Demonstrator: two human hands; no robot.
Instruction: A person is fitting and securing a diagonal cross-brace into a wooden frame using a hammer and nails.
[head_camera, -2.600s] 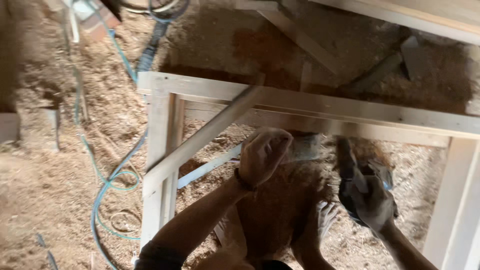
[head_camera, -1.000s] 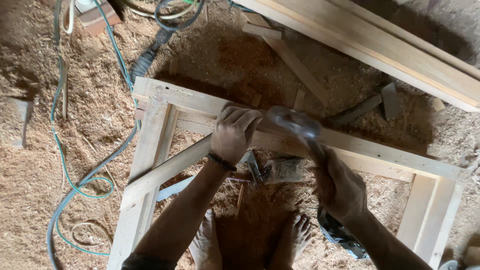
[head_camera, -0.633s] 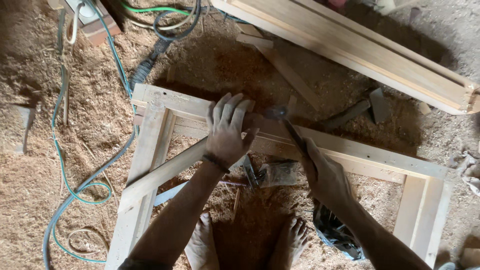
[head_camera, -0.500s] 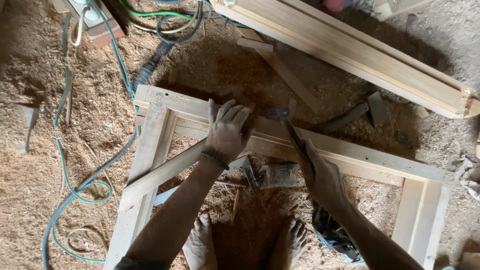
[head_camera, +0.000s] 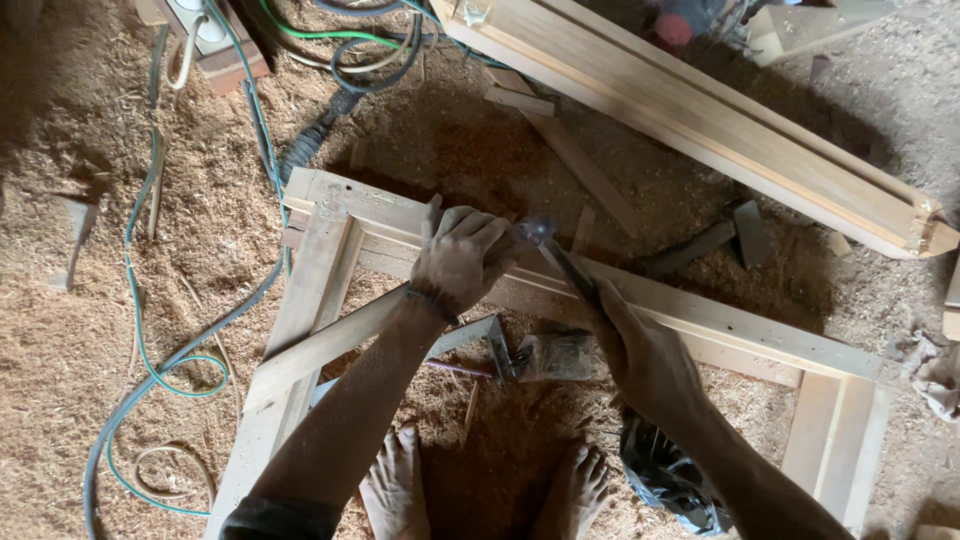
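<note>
The left hand (head_camera: 462, 255) lies flat, fingers spread and gripping nothing, on the top rail of the wooden frame (head_camera: 700, 318). The right hand (head_camera: 645, 355) is closed round the handle of a hammer (head_camera: 560, 258), its head at 1 o'clock of the left fingers. A sound blow probably needs those fingers kept off the head's path. Sawdust covers the floor (head_camera: 70, 400); cables (head_camera: 170, 350) trail at 9 o'clock.
</note>
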